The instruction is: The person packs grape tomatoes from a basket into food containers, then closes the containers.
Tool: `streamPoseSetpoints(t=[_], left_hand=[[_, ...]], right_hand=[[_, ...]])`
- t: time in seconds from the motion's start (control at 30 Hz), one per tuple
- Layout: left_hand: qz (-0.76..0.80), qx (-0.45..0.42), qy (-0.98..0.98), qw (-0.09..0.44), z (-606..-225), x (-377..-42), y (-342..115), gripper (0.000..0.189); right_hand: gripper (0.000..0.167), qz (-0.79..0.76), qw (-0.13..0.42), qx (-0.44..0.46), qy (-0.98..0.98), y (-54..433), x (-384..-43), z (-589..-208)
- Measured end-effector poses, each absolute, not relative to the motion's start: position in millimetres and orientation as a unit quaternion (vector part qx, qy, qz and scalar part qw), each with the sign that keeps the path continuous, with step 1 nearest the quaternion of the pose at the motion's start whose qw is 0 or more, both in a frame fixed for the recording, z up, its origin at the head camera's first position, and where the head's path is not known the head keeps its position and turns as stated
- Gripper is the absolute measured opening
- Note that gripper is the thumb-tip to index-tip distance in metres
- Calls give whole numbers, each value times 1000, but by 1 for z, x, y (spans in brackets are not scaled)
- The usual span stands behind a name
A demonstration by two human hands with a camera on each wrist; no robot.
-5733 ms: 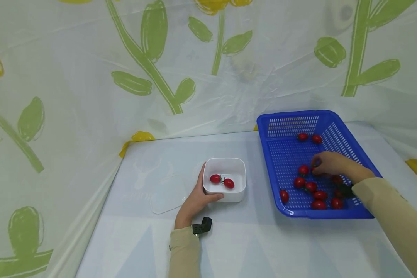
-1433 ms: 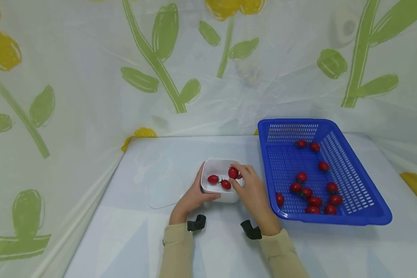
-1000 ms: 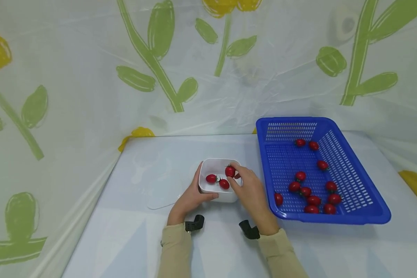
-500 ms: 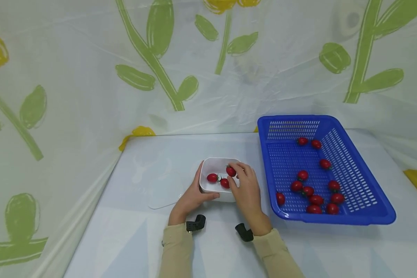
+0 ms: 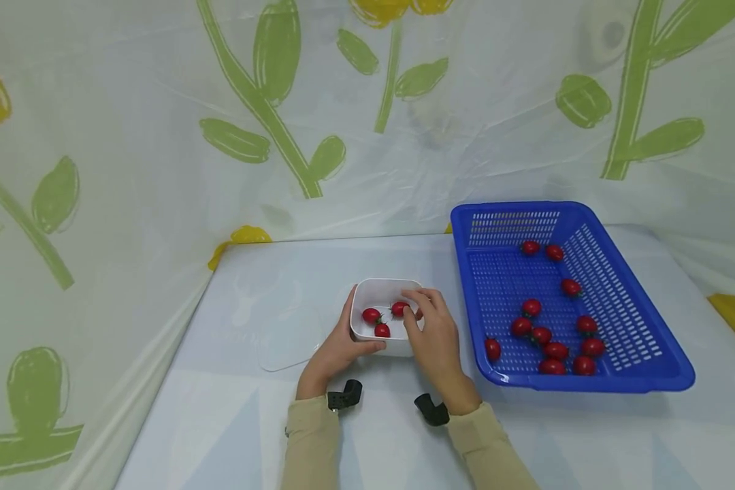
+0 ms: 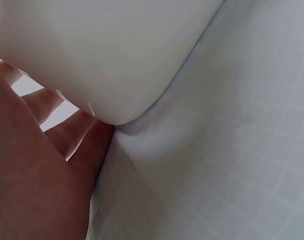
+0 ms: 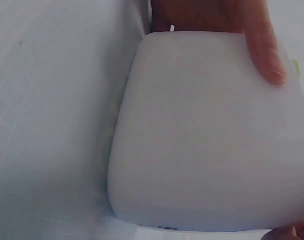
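My left hand [image 5: 337,347] grips a small white square box [image 5: 398,347] on its left side, thumb along the near wall. Fingers spread behind the box wall [image 6: 112,60] in the left wrist view; the left thumb lies on that wall in the right wrist view. Inside the box lie three cherry tomatoes [image 5: 371,316], red with green stems. Over the box's right part hovers my right hand [image 5: 436,340], thumb and fingers parted close beside the rightmost tomato [image 5: 399,309]. Only a bit of the right fingertips [image 7: 291,232] appears in the right wrist view.
To the right stands a blue slotted basket [image 5: 474,299] with several more cherry tomatoes [image 5: 556,350] on its floor. A clear flat lid [image 5: 288,344] lies on the white table left of the box. A flower-printed sheet [image 5: 159,136] hangs behind.
The right hand brought a tomato from the basket to the box and has now let it go inside. One of the other tomatoes has shifted left and nearer. The left hand keeps its hold.
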State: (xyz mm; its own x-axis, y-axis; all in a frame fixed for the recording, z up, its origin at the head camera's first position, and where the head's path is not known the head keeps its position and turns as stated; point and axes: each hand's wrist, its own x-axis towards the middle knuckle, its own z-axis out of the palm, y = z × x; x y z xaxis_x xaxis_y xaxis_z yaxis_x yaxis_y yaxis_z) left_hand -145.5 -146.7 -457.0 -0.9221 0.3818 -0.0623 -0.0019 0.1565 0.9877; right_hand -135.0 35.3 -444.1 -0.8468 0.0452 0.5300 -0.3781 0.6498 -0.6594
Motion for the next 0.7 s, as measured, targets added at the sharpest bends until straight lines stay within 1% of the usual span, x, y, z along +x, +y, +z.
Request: streamPoseSetpoints(t=[0.13,0.23,0.33,0.43,0.53,0.7], left_hand=[[643,130,740,147,-458,-146,-146,105],[648,127,736,149,-460,-145,-145,105],[651,124,732,156,-460,-142,-145,105],[651,123,731,161,-460,-141,-145,104],[650,132,732,155,-459,-142,-146,102],[659,152,720,153,-459,-148,-145,100]], right_hand=[[17,435,246,101,-860,37,-133,-439],[16,441,234,104,-860,39,-130,-434],[14,465,199,99,-857,40,-126,-427],[15,536,146,103,-825,42,-119,-416],[18,609,103,122,-777,45,-113,-404],[19,651,67,168,-738,54,-109,-385]])
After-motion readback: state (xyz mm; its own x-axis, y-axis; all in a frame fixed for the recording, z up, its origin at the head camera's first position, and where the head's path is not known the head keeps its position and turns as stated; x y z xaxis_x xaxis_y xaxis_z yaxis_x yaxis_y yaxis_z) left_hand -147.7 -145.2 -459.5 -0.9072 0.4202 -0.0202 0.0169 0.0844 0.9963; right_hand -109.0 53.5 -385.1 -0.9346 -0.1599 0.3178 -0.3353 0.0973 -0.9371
